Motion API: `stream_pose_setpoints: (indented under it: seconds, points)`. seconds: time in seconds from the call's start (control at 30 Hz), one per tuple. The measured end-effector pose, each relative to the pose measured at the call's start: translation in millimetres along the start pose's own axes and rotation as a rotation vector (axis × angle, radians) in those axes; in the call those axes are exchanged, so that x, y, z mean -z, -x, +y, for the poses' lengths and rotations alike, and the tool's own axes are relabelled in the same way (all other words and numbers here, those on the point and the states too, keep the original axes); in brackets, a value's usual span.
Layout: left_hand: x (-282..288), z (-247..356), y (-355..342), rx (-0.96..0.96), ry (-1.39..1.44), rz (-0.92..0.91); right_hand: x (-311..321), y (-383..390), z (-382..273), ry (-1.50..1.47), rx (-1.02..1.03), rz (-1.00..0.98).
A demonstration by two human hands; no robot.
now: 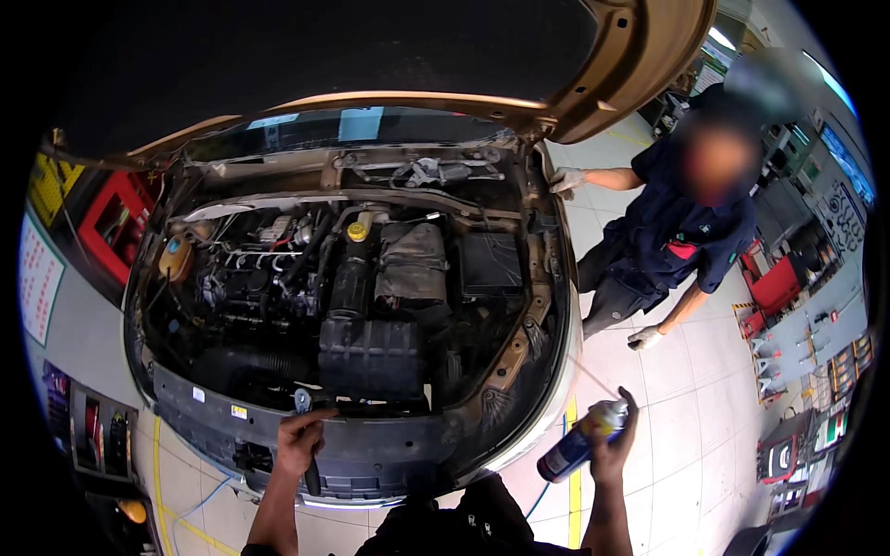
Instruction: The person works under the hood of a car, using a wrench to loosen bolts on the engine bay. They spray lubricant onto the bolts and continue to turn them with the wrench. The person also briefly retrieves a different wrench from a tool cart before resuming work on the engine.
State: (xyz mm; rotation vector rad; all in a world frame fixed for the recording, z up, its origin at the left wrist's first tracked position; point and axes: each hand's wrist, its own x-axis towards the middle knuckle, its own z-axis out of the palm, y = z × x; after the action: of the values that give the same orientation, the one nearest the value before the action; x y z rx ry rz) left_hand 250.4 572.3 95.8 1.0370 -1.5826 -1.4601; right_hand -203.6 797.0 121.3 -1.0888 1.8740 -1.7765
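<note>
My left hand (295,447) is over the front of the open engine bay, wrapped round a ratchet wrench (302,399). The ratchet's round metal head stands up above my fingers, its dark handle hangs below them, and my index finger stretches to the right. Off the car's front right corner, my right hand (609,448) grips a blue spray can (567,452), tilted, with a thin straw reaching up and left from its top. Beneath my left hand lies the black front panel (371,454). Behind it are a black ribbed box (371,357) and the engine (255,269).
Overhead, the raised hood (640,56) spans the bay. A co-worker (681,222) in dark clothes stands at the right, one gloved hand (567,182) on the car's edge. A red cabinet (111,227) is at the left, tool racks (807,324) at the far right.
</note>
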Motion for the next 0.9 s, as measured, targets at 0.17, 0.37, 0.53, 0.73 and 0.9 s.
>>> stream_pose_setpoints:
  seconds: [0.17,0.37,0.53,0.73,0.9]
  points:
    - [15,4,123,-0.047,-0.156,0.521,-94,-66,12,0.144,0.289,-0.316]
    - [-15,9,210,0.172,-0.046,1.058,-234,-202,27,0.370,0.496,-0.574]
    - [-62,-7,248,0.322,-0.101,1.426,-331,-293,56,0.308,0.451,-0.561]
    - [-140,-40,270,0.545,-0.050,1.607,-391,-333,73,0.156,0.413,-0.505]
    - [-205,-66,275,0.720,0.032,1.614,-401,-311,98,-0.211,0.306,-0.736]
